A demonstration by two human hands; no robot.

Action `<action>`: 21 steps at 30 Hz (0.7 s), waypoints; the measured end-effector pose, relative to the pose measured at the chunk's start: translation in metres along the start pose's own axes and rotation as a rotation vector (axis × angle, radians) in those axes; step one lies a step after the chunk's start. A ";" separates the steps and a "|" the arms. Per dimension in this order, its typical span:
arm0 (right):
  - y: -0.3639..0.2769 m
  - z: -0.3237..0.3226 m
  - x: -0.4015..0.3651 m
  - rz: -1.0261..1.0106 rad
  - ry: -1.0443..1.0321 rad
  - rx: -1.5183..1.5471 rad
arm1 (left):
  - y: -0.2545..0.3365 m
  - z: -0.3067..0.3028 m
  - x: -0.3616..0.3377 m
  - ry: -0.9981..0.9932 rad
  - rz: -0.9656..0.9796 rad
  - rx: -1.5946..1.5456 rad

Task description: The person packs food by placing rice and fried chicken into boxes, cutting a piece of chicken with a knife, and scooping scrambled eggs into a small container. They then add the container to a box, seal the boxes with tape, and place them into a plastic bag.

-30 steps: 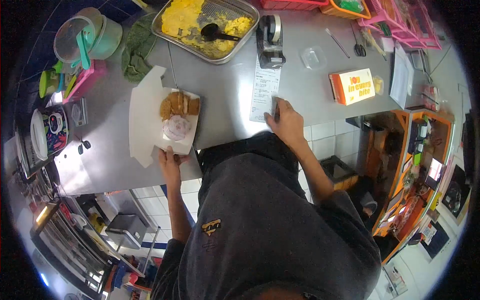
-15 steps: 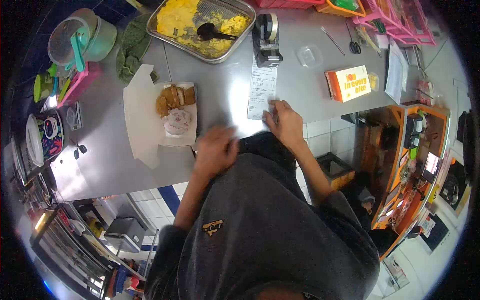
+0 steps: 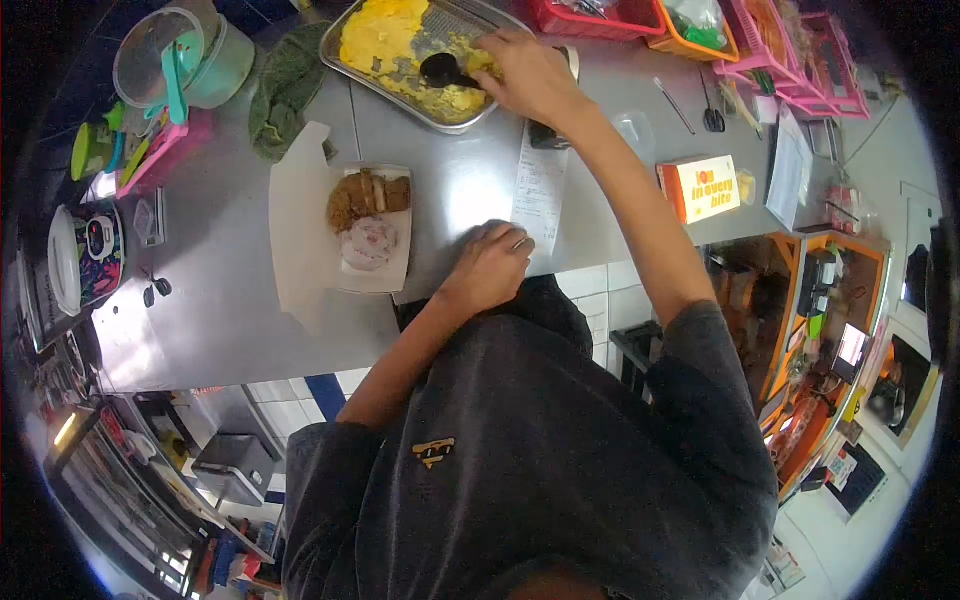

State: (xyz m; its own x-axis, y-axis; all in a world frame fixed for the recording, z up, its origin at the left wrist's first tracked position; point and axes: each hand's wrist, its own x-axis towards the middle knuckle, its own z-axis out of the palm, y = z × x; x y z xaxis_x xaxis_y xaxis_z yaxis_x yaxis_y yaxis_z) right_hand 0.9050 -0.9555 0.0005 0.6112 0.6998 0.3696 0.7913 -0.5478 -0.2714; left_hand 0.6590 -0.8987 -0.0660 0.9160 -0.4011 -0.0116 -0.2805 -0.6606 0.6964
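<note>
Right-hand fingers (image 3: 487,74) are curled at the handle of the black ladle (image 3: 440,71), inside the tray (image 3: 388,97) at the counter's (image 3: 220,310) far edge; grip cannot be determined. Left-hand fingers (image 3: 513,238) are loosely bent beside the receipt (image 3: 538,190), near edge.

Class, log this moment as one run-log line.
left hand: at receipt end | right hand: at spoon handle, grip unclear | spoon: in tray | box: open, food inside
</note>
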 end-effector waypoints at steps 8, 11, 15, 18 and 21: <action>-0.010 0.033 0.027 0.030 -0.490 -0.164 | -0.011 -0.009 0.008 0.071 -0.193 -0.423; -0.008 0.043 0.027 0.009 -0.508 -0.212 | -0.020 -0.002 0.009 0.087 -0.160 -0.424; -0.003 0.049 0.024 -0.037 -0.460 -0.244 | -0.023 -0.005 0.011 0.055 -0.210 -0.456; -0.003 0.050 0.025 -0.021 -0.492 -0.235 | -0.024 0.001 0.017 0.099 -0.399 -0.671; -0.006 0.048 0.025 0.083 -0.433 -0.212 | -0.047 0.007 0.033 0.259 -0.475 -1.082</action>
State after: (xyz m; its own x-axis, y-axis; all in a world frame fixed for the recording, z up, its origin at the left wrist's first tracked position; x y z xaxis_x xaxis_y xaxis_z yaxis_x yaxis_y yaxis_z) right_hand 0.9158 -0.9128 -0.0315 0.6569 0.7514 -0.0619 0.7471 -0.6598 -0.0811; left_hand 0.7005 -0.8858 -0.1044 0.9277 -0.0417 -0.3710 0.3709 0.2148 0.9035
